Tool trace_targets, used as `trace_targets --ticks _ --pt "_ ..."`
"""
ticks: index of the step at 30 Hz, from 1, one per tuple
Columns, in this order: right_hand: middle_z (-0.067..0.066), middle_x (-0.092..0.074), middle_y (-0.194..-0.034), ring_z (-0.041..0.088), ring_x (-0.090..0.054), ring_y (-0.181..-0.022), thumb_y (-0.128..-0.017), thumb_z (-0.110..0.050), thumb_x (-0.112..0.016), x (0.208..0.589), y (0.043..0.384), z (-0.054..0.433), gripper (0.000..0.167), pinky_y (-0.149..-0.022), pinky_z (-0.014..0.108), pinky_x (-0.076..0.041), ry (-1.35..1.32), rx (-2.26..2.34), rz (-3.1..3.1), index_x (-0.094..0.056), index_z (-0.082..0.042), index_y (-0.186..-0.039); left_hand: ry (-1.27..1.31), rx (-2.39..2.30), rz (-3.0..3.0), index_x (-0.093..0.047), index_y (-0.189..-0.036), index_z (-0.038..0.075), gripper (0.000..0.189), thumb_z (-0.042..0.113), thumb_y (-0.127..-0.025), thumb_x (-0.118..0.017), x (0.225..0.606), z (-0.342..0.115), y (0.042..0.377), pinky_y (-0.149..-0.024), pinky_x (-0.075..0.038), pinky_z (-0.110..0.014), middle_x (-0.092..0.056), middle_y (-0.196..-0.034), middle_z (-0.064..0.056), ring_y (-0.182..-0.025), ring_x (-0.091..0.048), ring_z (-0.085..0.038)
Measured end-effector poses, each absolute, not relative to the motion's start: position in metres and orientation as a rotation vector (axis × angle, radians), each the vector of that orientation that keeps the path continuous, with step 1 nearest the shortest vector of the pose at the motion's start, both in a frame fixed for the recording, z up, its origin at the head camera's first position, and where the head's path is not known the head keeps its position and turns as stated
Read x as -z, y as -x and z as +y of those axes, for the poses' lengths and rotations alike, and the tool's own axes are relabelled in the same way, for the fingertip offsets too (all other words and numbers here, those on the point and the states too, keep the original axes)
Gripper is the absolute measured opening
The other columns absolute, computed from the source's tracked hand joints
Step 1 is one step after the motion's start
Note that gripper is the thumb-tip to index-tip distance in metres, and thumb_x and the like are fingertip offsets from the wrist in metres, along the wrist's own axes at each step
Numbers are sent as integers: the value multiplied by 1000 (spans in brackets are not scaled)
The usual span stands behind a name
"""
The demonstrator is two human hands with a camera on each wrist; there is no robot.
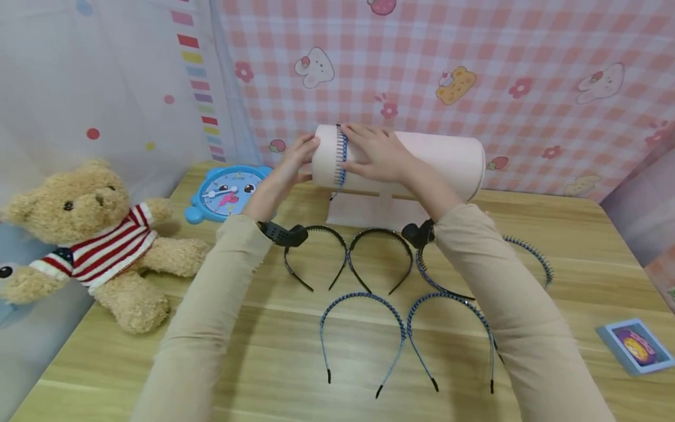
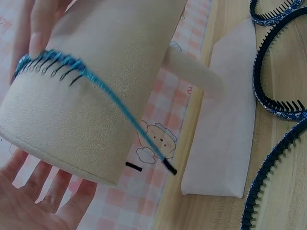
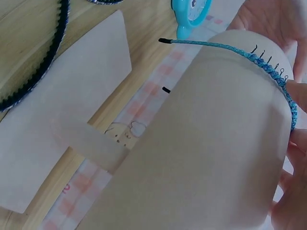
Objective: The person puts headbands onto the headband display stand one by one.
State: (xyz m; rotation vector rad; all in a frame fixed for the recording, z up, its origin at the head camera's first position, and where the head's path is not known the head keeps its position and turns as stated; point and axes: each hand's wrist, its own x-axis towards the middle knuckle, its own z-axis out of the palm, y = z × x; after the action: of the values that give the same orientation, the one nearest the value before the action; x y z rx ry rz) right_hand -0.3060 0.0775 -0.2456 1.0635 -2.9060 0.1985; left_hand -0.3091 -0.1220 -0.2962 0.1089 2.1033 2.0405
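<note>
A blue braided headband (image 1: 341,158) with black comb teeth sits around the left end of a pale, cream-coloured cylinder (image 1: 443,155) on a stand. In the left wrist view, one thin arm of the headband (image 2: 117,101), black-tipped, juts out past the cylinder. My right hand (image 1: 382,153) lies over the cylinder, its spread fingers touching the headband's right edge. In the right wrist view, two fingertips (image 3: 298,92) rest along the braid. My left hand (image 1: 290,167) supports the cylinder's left end, its fingers (image 2: 57,191) straight at the rim.
Several headbands (image 1: 362,295) lie on the wooden table (image 1: 285,363) before the stand's flat base (image 1: 369,212). At left are a blue clock (image 1: 229,193) and a teddy bear (image 1: 105,234). A small blue box (image 1: 635,346) lies far right. A checked curtain (image 1: 422,58) hangs behind.
</note>
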Motion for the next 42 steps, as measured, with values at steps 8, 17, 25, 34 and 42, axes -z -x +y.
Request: trace_targets --ticks 8,17,25,34,42 --pt "8 -14 -154 32 -17 -140 -92 -48 -44 248 304 63 73 -113 53 -14 -1099 -113 -2881 -12 -13 -148 -124 -2006 2131 -23 -144 21 56 41 -94 -39 296 -125 306 -105 -32 -50 -33 -143 -6 -130 -34 -27" --pt "8 -18 -153 32 -20 -139 -92 -50 -42 250 302 61 72 -112 53 -16 -1055 -86 -2860 -12 -15 -148 -154 -2007 2120 -21 -145 22 56 41 -94 -38 296 -120 306 -106 -32 -50 -33 -144 -7 -131 -33 -26" --pt "9 -12 -154 33 -16 -140 -92 -53 -37 253 304 69 75 -113 53 -12 -1019 -106 -2867 -5 -14 -148 -173 -1970 2128 -20 -145 23 58 43 -94 -38 297 -117 311 -107 -30 -49 -32 -144 -6 -132 -32 -26" --pt "8 -1 -155 35 -5 -141 -93 -54 -33 232 299 149 72 -111 59 -4 -821 -582 -2921 -2 -20 -148 -146 -1989 2115 -22 -144 25 57 45 -93 -38 295 -121 313 -107 -30 -49 -36 -142 -6 -131 -33 -24" --pt "17 1 -154 37 -2 -140 -96 -47 -21 248 290 246 67 -111 59 -2 -524 -1329 -2899 -3 -7 -147 -119 -2004 2116 -19 -145 25 58 45 -94 -36 289 -137 313 -109 -28 -48 -34 -143 -9 -132 -32 -25"
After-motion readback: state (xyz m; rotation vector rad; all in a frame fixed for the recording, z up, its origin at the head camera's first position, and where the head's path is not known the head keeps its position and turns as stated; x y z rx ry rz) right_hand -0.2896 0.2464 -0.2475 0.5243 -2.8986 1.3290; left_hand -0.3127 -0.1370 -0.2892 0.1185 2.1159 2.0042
